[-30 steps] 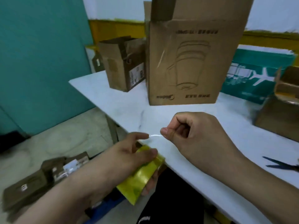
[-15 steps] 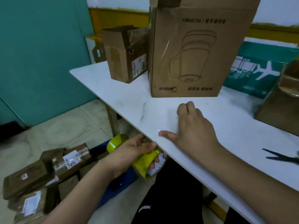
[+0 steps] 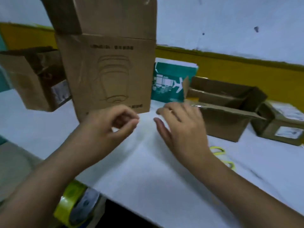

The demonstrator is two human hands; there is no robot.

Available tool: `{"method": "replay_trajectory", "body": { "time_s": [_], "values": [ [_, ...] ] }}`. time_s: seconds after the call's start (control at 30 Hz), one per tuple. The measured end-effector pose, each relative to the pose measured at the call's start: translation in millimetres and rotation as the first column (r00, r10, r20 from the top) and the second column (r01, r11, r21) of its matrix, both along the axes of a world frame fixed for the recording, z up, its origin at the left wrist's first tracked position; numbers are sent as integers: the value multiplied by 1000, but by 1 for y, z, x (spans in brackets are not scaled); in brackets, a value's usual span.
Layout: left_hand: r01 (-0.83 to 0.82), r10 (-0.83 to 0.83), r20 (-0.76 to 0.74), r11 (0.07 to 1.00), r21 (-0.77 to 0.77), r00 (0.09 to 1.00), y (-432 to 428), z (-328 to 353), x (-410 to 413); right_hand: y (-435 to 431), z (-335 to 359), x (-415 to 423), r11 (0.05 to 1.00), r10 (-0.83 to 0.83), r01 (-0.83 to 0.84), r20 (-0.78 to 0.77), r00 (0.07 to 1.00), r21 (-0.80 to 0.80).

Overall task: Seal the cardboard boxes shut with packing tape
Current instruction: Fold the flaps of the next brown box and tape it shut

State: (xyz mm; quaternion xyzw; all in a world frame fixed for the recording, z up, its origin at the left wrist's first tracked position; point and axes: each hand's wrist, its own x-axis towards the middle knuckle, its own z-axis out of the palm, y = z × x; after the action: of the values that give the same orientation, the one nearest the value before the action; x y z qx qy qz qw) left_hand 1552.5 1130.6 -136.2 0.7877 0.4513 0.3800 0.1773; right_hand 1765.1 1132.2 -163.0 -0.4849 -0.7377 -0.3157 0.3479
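Observation:
A tall brown cardboard box (image 3: 108, 76) with a printed appliance outline stands on the white table (image 3: 148, 178), its top flaps up. My left hand (image 3: 108, 129) hovers just in front of its lower edge, fingers loosely curled with nothing visible in them. My right hand (image 3: 181, 127) is beside it, fingers straight and spread, low over the table to the right of the box. A yellow roll of packing tape (image 3: 70, 209) sits below the table's front edge, under my left forearm, with neither hand on it.
An open brown box (image 3: 32, 79) stands at the left. A green printed box (image 3: 171, 83) is behind the tall one. A low open carton (image 3: 227, 109) and a labelled small box (image 3: 283, 124) lie at the right. Scissors with yellow handles (image 3: 220, 155) lie by my right forearm.
My left hand let go of the tape roll and rose over the table toward the tall box. My right hand moved forward with its fingers spread. The view swung right.

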Motion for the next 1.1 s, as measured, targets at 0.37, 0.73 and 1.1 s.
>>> {"method": "replay_trajectory", "body": {
  "time_s": [0.37,0.73,1.1],
  "values": [
    [437,-392,-289,892,113,873,116,13,156,47,51,127,882,-178,303,341,923,-360],
    [443,-421,-431,895,-53,798,166,58,188,78,95,155,718,-196,253,160,967,-649],
    [385,-320,-777,916,-109,541,135,74,187,35,134,192,565,-353,-22,-265,897,-825]
  ]
}}
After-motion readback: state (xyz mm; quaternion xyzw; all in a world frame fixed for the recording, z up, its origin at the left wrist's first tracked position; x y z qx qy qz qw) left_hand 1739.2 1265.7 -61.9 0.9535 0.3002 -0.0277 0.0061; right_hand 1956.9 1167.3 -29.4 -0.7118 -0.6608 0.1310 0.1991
